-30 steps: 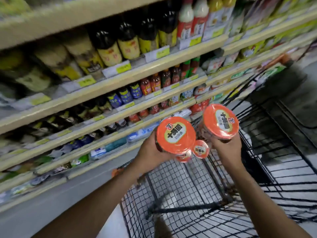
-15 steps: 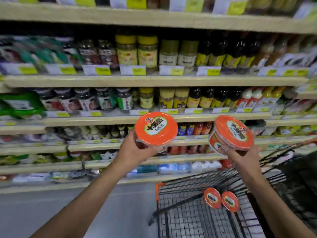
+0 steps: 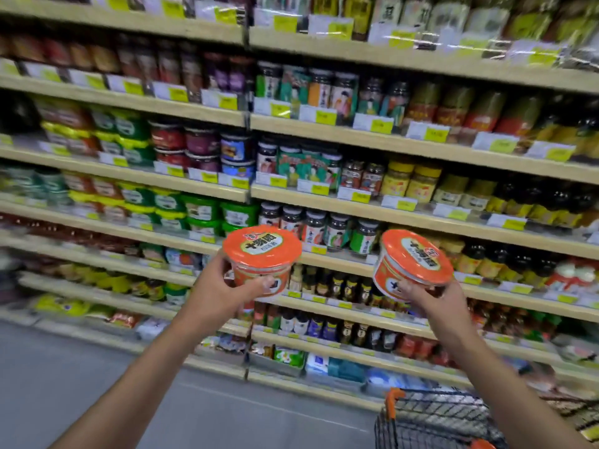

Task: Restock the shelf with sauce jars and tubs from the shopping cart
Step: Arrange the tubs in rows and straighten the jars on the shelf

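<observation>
I hold two round orange sauce tubs with orange lids in front of the shelves. My left hand (image 3: 227, 291) grips the left tub (image 3: 262, 254) from below and the side, and this tub stands nearly upright. My right hand (image 3: 431, 303) grips the right tub (image 3: 413, 264) from underneath, and it tilts toward me with its lid facing up and left. Both tubs hover level with the lower middle shelf (image 3: 340, 262). The black wire shopping cart (image 3: 434, 419) with an orange corner sits at the bottom right, mostly cut off.
Long beige shelves (image 3: 389, 140) run across the whole view, packed with jars, bottles and tubs behind yellow price tags. Green-lidded tubs (image 3: 201, 209) stand stacked left of centre. Grey floor (image 3: 97, 377) lies at lower left, between me and the shelf base.
The view has swung up and toward the shelves. Both hands have lifted the tubs out of the cart to shelf height, and the cart has dropped to the bottom right corner.
</observation>
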